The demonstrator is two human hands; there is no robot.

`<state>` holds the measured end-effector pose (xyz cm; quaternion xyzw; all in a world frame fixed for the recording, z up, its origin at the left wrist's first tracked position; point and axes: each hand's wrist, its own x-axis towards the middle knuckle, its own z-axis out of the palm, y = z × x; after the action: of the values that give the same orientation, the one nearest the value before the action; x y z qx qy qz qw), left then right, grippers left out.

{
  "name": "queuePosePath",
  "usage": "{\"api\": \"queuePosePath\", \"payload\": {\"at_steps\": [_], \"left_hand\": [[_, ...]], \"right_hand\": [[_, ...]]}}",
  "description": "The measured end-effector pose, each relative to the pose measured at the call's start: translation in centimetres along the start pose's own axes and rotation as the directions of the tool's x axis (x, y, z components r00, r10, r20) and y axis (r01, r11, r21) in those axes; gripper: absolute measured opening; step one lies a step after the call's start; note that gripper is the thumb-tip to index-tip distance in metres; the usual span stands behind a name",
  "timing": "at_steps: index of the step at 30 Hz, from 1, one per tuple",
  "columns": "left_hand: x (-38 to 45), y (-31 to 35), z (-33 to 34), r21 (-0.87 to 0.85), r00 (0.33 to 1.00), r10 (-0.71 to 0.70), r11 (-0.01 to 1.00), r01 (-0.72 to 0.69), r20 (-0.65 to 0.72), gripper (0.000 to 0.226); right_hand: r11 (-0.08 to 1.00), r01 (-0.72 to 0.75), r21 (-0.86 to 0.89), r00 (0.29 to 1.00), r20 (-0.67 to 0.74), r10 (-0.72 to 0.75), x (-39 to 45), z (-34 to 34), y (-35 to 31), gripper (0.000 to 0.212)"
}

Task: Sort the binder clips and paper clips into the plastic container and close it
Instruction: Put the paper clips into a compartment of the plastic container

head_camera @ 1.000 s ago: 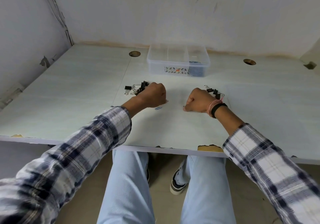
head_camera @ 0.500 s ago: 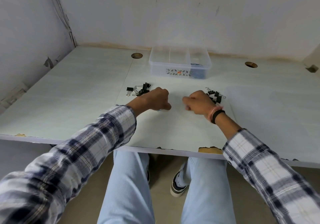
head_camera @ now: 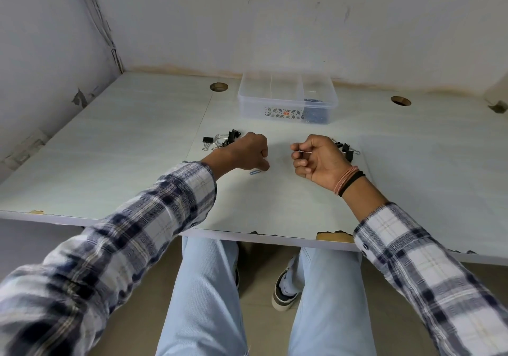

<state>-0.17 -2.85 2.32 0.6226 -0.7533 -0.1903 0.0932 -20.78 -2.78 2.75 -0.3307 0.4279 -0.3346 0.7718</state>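
A clear plastic container (head_camera: 287, 100) with no lid on it stands at the back of the desk, blue paper clips showing in its right compartment. A pile of black binder clips (head_camera: 220, 141) lies left of my left hand (head_camera: 247, 153), which rests on the desk as a closed fist. One blue paper clip (head_camera: 255, 172) lies on the desk just under that fist. My right hand (head_camera: 319, 160) is lifted slightly, palm turned up, pinching a thin paper clip (head_camera: 303, 151) between thumb and fingers. More black binder clips (head_camera: 347, 150) lie behind my right hand.
The white desk (head_camera: 123, 163) has two round cable holes (head_camera: 218, 86) at the back and a chipped front edge. Walls close it in at the back and left. My legs show below the desk edge.
My right hand has turned palm up and risen with a paper clip pinched in it. My left fist has shifted slightly, uncovering the blue paper clip beneath it.
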Motion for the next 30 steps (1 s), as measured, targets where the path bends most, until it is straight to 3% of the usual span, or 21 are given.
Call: {"api": "queuePosePath", "payload": {"at_steps": [5,11,16,24,30], "left_hand": [[-0.1,0.0,0.0,-0.003,1.0,0.011,1.0,-0.012,-0.009,0.02],[-0.3,-1.0,-0.5,-0.004,0.999,0.034,0.999,-0.034,-0.03,0.007],[-0.1,-1.6,-1.8,-0.02,0.999,0.017,1.0,-0.018,-0.034,0.011],[-0.2,-1.8,-1.8,0.005,1.0,0.0,1.0,0.0,0.012,0.011],[-0.8,-0.9,-1.1,0.035,0.999,-0.04,0.999,0.039,0.036,0.03]], "right_hand": [[0.933,0.073,-0.353,0.993,-0.061,-0.101,0.1,0.7,0.6,0.009],[0.639,0.18,-0.748,0.973,0.04,-0.228,0.2,1.6,1.8,0.017],[0.509,0.214,-0.834,0.958,0.077,-0.276,0.6,2.1,2.2,0.012],[0.489,0.221,-0.844,0.954,0.082,-0.289,0.6,2.0,2.4,0.014],[0.412,0.248,-0.877,0.941,0.117,-0.318,1.0,2.3,2.8,0.013]]}}
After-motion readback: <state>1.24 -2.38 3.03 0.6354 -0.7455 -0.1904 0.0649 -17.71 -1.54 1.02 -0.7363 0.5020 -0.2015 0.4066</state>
